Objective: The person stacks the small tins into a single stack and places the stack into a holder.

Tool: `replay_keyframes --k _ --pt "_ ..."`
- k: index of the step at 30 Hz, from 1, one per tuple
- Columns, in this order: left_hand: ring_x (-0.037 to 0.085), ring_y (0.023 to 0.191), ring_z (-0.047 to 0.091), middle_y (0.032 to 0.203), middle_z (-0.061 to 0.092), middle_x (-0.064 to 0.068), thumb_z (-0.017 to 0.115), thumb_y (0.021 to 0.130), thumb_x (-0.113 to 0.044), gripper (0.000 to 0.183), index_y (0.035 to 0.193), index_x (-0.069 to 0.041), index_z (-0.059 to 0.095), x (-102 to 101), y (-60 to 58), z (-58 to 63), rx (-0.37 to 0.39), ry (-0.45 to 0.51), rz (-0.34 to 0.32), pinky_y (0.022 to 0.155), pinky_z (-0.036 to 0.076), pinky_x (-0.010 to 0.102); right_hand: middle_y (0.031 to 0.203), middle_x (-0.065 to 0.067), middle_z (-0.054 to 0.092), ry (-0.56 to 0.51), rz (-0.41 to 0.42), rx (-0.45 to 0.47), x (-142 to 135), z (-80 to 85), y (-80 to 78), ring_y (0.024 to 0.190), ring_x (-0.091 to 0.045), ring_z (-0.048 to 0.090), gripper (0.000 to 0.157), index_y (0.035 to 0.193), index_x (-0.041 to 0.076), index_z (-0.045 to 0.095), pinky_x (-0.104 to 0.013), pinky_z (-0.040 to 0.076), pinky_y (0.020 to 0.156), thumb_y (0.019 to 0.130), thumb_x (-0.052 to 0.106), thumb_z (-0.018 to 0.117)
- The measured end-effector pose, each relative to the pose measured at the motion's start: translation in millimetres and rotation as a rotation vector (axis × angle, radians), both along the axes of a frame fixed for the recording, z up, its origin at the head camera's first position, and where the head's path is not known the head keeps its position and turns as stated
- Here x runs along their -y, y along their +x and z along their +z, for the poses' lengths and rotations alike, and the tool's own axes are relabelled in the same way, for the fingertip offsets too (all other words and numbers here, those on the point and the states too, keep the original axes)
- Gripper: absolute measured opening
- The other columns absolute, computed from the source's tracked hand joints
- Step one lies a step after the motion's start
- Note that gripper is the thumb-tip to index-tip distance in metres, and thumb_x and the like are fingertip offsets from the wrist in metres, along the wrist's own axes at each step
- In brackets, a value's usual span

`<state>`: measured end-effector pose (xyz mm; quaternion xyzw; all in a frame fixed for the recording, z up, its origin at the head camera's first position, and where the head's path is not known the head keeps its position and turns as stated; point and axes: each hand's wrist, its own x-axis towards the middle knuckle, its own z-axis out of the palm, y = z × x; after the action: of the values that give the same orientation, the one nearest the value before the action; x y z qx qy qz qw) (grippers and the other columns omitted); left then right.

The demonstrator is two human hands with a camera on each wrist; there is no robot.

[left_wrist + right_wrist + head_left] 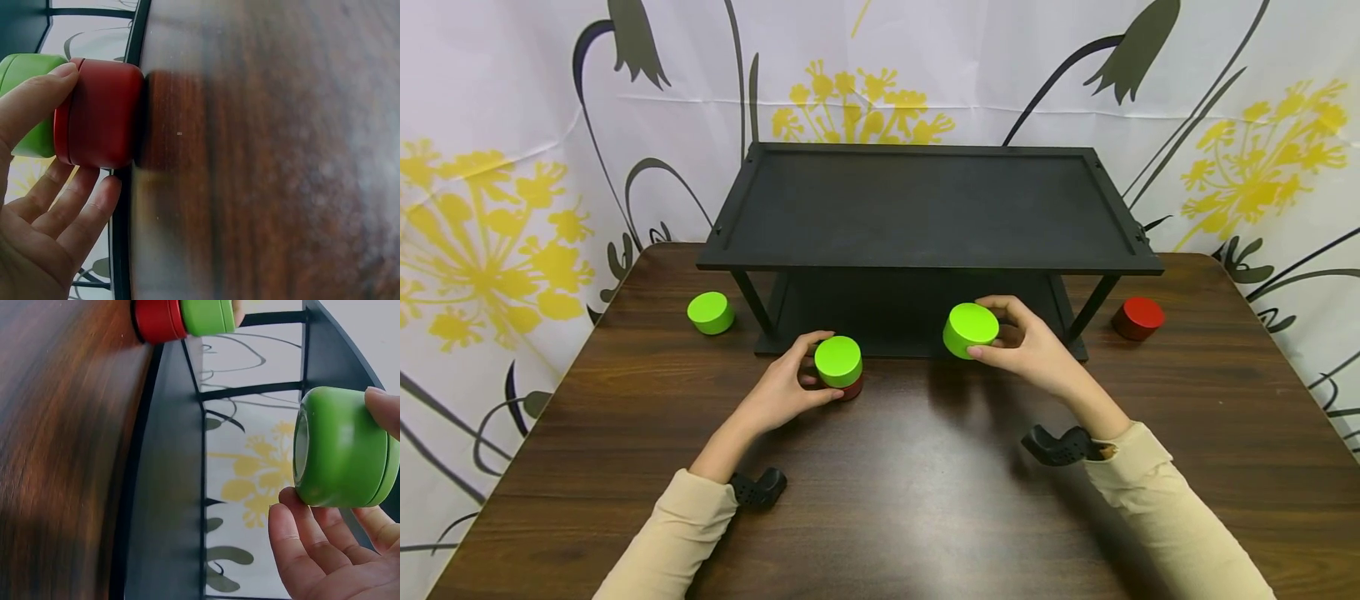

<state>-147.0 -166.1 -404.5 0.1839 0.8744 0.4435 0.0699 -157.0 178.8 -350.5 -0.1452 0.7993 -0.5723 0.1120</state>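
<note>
A round green lidded tin (838,362) sits on top of a red lidded tin (103,112) at the front left of the black shelf. My left hand (786,387) grips this stack from the left, its thumb tip on the red lid's edge and its index finger behind the green tin. The red tin's base appears to be on the table. My right hand (1026,346) holds another green tin (344,447) between thumb and fingers. That tin is off the table, in front of the shelf's lower level, its base showing in the right wrist view.
A black two-level shelf (925,204) stands at the back of the wooden table (880,500). Left of it is a green tin (711,313), and right of it a red tin (1138,318). Behind hangs a flower-patterned curtain (700,50).
</note>
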Motion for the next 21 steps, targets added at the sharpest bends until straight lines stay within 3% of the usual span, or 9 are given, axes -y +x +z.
replay_keyframes --k 10,21 --pt "0.034 0.116 0.06 0.131 0.051 0.019 0.079 0.077 -0.01 0.08 0.143 -0.009 0.033 -1.2 -0.6 -0.1 0.001 0.005 0.007 0.09 0.056 0.043 0.137 -0.014 0.044 -0.002 0.041 0.0 20.0 -2.2 -2.0 0.116 -0.031 0.058 0.062 0.136 0.006 0.039 -0.017 0.053 0.086 0.083 0.006 0.072" --pt "0.033 0.114 0.061 0.133 0.051 0.018 0.079 0.078 -0.011 0.079 0.142 -0.007 0.032 -3.7 -1.7 -2.2 -0.017 0.009 -0.015 0.089 0.056 0.042 0.138 -0.011 0.044 -0.027 0.059 -0.002 40.7 0.0 -5.5 0.115 -0.029 0.059 0.062 0.136 0.009 0.041 -0.022 0.054 0.087 0.083 0.007 0.073"
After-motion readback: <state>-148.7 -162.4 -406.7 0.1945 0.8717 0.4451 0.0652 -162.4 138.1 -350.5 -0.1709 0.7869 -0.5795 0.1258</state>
